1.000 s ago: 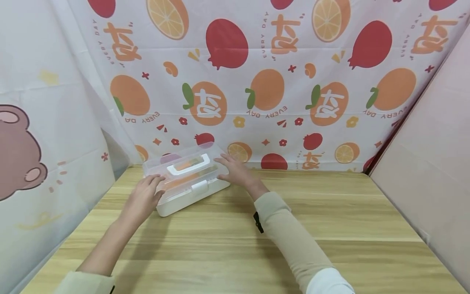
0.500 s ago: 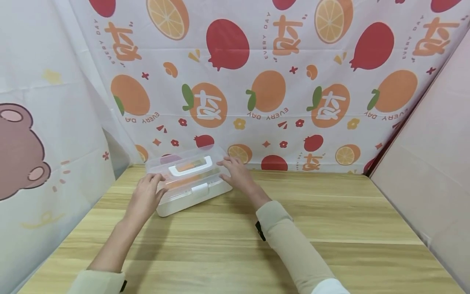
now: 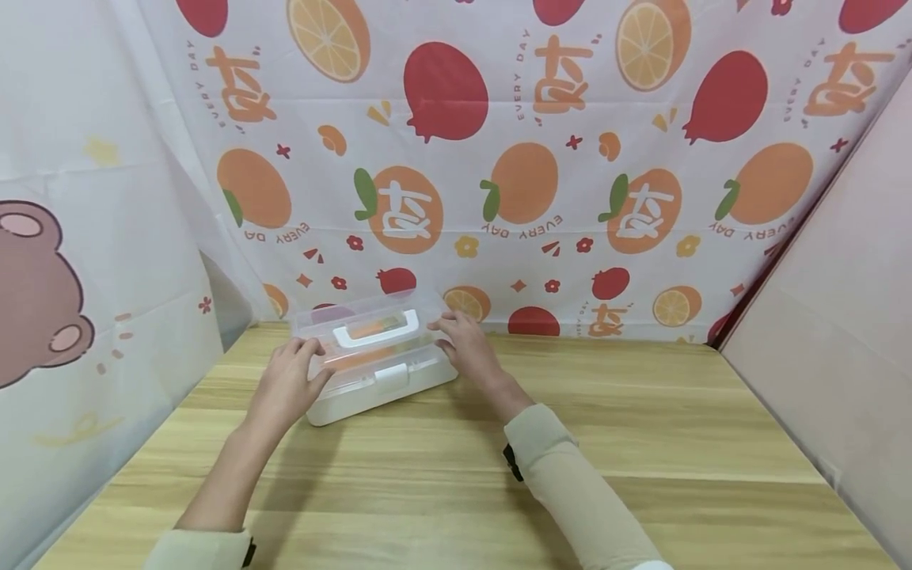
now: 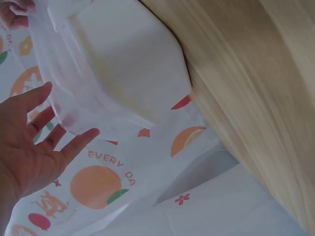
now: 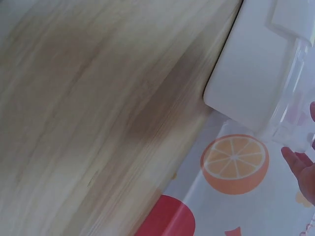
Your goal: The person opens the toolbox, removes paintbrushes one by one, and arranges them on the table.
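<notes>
A white storage box (image 3: 385,400) with a clear lid (image 3: 356,362) stands on the table, angled, near the back wall. Its lid carries a white handle (image 3: 378,331), and a white latch (image 3: 391,378) sits at the front. At the lid's left end is my left hand (image 3: 288,380), fingers spread and thumb forward; in the left wrist view its fingertips (image 4: 91,132) are at the lid's edge. My right hand (image 3: 466,342) is at the lid's right end, fingertips against or very near it. Orange shows through the lid; I cannot tell what it is.
The wood-grain table (image 3: 570,443) extends in front and to the right. A fruit-print cloth (image 3: 527,261) hangs close behind the box. A white cloth with a bear print (image 3: 43,293) hangs at the left, and a pale panel (image 3: 841,293) stands at the right.
The box and both hands shift slightly right and down in the head view, a little more than the background does. Both hands stay at the lid's ends.
</notes>
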Available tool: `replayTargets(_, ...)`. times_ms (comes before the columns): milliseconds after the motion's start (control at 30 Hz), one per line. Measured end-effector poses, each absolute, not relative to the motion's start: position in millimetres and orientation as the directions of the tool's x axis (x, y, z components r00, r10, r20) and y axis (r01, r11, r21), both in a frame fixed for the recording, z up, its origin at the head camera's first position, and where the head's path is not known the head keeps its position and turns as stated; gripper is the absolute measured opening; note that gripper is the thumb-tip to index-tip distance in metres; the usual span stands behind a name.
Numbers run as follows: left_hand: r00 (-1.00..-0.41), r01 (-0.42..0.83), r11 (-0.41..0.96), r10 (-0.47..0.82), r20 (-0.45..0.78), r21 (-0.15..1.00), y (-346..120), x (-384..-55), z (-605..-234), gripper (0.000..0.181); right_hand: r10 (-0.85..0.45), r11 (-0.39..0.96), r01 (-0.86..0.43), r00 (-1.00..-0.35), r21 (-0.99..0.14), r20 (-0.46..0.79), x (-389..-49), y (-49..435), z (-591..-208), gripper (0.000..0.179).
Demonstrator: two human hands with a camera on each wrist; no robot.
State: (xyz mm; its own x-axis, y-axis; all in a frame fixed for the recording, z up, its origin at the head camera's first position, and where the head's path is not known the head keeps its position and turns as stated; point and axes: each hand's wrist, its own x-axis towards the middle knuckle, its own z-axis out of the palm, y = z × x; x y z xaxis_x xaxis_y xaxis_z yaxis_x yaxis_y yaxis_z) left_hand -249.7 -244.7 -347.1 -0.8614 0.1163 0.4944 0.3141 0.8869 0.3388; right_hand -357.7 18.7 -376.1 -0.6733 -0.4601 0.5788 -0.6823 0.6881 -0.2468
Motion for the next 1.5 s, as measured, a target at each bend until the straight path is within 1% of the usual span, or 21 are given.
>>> replayTargets(167,-0.870,0.302,0.888,0.110,0.480,0.345,-240.9,-249.7,-345.9,0.024,-0.446,0.697,-0.667,-0.689,-0.261,0.571,-351.2,23.4,-375.4,0.027)
replayTargets(433,-0.877,0.292,0.884,0.096,0.470,0.365,-237.0,-249.3,-347.3,0.024,-0.447,0.701,-0.673,-0.672,-0.236,0.591,-341.1,32.7,-375.4,0.027)
replayTargets(633,-0.883,0.297,0.882,0.107,0.457,0.367,-235.0,-251.1,-346.9,0.025,-0.427,0.717,-0.650,-0.695,-0.252,0.579,-337.1,37.2,-375.6,0.027)
replayTargets(700,-0.881,0.300,0.882,0.109,0.460,0.364,-234.6,-252.6,-346.8,0.025,-0.425,0.721,-0.648,-0.693,-0.245,0.582,-337.0,38.2,-376.6,0.026)
replayTargets(800,-0.876,0.303,0.885,0.112,0.470,0.353,-234.1,-255.7,-347.2,0.025,-0.441,0.719,-0.657,-0.685,-0.229,0.580,-337.6,39.7,-378.4,0.025)
replayTargets(967,-0.875,0.310,0.886,0.124,0.468,0.344,-230.1,-261.2,-349.0,0.026,-0.483,0.709,-0.665,-0.701,-0.235,0.525,-339.4,43.7,-379.8,0.030)
replayTargets(1033,-0.872,0.320,0.882,0.132,0.471,0.347,-227.2,-263.2,-350.2,0.027,-0.495,0.714,-0.663,-0.705,-0.225,0.508,-339.5,46.3,-378.8,0.031)
replayTargets(1167,-0.860,0.344,0.874,0.146,0.489,0.343,-221.5,-266.6,-352.9,0.033,-0.517,0.716,-0.673,-0.692,-0.188,0.504,-338.6,51.9,-375.9,0.034)
replayTargets(1267,-0.864,0.334,0.881,0.143,0.483,0.336,-217.9,-268.9,-354.6,0.039,-0.534,0.714,-0.680,-0.683,-0.167,0.497,-337.0,55.8,-375.3,0.044)
replayTargets(1367,-0.875,0.311,0.898,0.144,0.462,0.310,-213.7,-269.6,-355.6,0.045,-0.556,0.718,-0.687,-0.664,-0.113,0.500,-335.1,58.8,-376.3,0.052)
replayTargets(1433,-0.882,0.298,0.913,0.153,0.445,0.277,-210.9,-268.7,-355.9,0.049,-0.560,0.722,-0.687,-0.650,-0.082,0.514,-333.1,59.9,-377.2,0.053)
replayTargets(1500,-0.887,0.291,0.923,0.161,0.432,0.253,-208.2,-267.8,-355.9,0.053,-0.544,0.729,-0.679,-0.649,-0.085,0.532,-330.9,60.5,-377.7,0.049)
